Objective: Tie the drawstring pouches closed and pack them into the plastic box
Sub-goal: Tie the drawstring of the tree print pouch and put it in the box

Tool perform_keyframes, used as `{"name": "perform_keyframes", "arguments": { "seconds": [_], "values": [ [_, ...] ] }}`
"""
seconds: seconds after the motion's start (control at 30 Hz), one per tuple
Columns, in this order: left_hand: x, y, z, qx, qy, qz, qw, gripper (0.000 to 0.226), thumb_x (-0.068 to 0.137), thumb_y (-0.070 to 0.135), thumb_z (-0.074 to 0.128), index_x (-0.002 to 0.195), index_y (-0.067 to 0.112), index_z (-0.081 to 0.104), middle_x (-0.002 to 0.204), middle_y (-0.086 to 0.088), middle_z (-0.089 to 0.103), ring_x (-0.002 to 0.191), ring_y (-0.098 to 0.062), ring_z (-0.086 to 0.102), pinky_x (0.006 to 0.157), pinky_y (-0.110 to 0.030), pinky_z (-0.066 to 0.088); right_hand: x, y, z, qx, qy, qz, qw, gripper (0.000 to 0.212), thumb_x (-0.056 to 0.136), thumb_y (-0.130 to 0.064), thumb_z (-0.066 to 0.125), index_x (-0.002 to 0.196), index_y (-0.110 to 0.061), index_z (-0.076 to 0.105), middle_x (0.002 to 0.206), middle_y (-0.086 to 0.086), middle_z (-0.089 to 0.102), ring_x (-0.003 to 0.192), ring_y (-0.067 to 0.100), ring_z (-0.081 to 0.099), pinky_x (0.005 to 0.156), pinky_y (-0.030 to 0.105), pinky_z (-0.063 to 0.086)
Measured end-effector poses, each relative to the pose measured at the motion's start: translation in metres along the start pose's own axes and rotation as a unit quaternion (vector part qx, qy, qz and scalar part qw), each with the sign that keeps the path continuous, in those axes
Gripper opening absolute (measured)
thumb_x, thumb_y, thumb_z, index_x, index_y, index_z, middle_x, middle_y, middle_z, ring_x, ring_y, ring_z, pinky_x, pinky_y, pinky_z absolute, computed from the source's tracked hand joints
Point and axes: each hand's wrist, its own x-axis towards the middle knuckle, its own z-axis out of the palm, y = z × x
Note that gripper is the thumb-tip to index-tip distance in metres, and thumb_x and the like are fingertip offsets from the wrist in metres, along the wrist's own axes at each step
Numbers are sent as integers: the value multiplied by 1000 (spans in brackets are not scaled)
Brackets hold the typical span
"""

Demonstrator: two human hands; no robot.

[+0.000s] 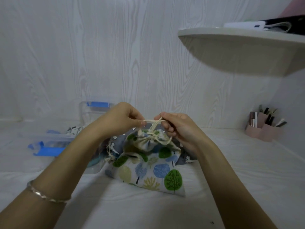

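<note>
A tree-print drawstring pouch (153,169) lies on the white table in front of me, its neck gathered shut. Cream cords (154,125) rise from the neck, crossed in a knot. My left hand (118,119) pinches one cord end on the left and my right hand (176,124) pinches the other on the right, both just above the pouch. A grey printed pouch (118,142) lies behind and partly under it. The clear plastic box (54,141) with blue clips stands to the left, with more pouch fabric showing behind it.
A clear lid with a blue clip (97,106) leans against the back wall. A pink organiser (264,128) with pens stands at the right. A white shelf (247,47) juts out overhead at upper right.
</note>
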Motion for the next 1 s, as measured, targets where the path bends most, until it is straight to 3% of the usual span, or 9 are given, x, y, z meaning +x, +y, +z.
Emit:
{"name": "perform_keyframes", "arguments": {
  "seconds": [0.2, 0.3, 0.43, 0.5, 0.57, 0.63, 0.77, 0.93, 1.0],
  "values": [
    [6, -21, -17, 141, 241, -58, 959, 15, 90, 30, 64, 90, 20, 75, 72, 6, 65, 71, -14, 62, 60, -27, 41, -9, -11, -4, -50, 26, -76, 996, 22, 99, -12, 49, 93, -6, 70, 64, 0, 57, 63, 8, 54, 67, 15, 47],
    [7, -24, -15, 236, 255, -95, 933, 15, 93, 23, 59, 94, 16, 73, 83, -6, 68, 74, -25, 58, 62, -30, 40, -12, -14, -5, -71, 74, -103, 989, 23, 99, -12, 49, 88, -5, 67, 67, 4, 63, 66, 9, 59, 69, 13, 49],
    [7, -24, -8, 337, 241, -154, 897, 12, 90, 8, 56, 82, 10, 65, 63, -2, 47, 66, -25, 47, 62, -31, 34, -13, -17, -6, -111, 114, -118, 980, 22, 99, -11, 47, 87, -5, 64, 67, 4, 67, 68, 13, 61, 85, 25, 53],
    [8, -22, -6, 345, 200, -140, 906, 16, 86, 5, 56, 93, 12, 68, 75, -4, 59, 78, -27, 56, 68, -32, 41, -15, -18, -6, -118, 117, -119, 979, 22, 100, -11, 47, 87, -5, 64, 65, 4, 66, 67, 14, 61, 87, 28, 52],
    [8, -12, -2, 276, 157, -92, 944, 36, 83, 5, 56, 114, 20, 68, 109, -4, 68, 102, -24, 61, 84, -33, 49, -17, -20, -5, -105, 105, -111, 983, 21, 100, -11, 46, 89, -5, 64, 65, 4, 66, 67, 14, 61, 81, 26, 54],
    [4, 5, 4, 119, 118, -5, 986, 33, 89, 14, 59, 119, 25, 66, 117, 5, 68, 107, -10, 62, 91, -26, 47, -20, -23, -2, -99, 87, -102, 986, 21, 100, -11, 47, 90, -5, 64, 66, 5, 67, 67, 16, 62, 74, 24, 55],
    [2, 27, 22, -130, -1, 70, 989, 19, 87, 29, 67, 104, 23, 74, 88, 8, 75, 82, 0, 69, 76, -15, 52, -23, -29, 3, -74, 62, -95, 991, 21, 99, -11, 50, 90, -1, 67, 70, 9, 69, 67, 15, 66, 63, 23, 54],
    [9, 20, 30, -113, 46, 60, 991, 11, 81, 31, 74, 83, 21, 78, 62, -2, 69, 51, -3, 52, 54, -19, 44, -24, -30, 0, -92, 68, -83, 990, 18, 95, -12, 58, 99, 4, 66, 70, 15, 68, 64, 19, 65, 63, 26, 55],
    [10, 17, 33, -126, 48, 56, 989, 15, 84, 32, 70, 79, 20, 77, 60, -6, 65, 51, -5, 49, 54, -22, 41, -25, -30, -1, -94, 64, -87, 990, 17, 90, -7, 63, 103, 4, 62, 71, 13, 69, 67, 19, 66, 67, 27, 56]
  ]
}}
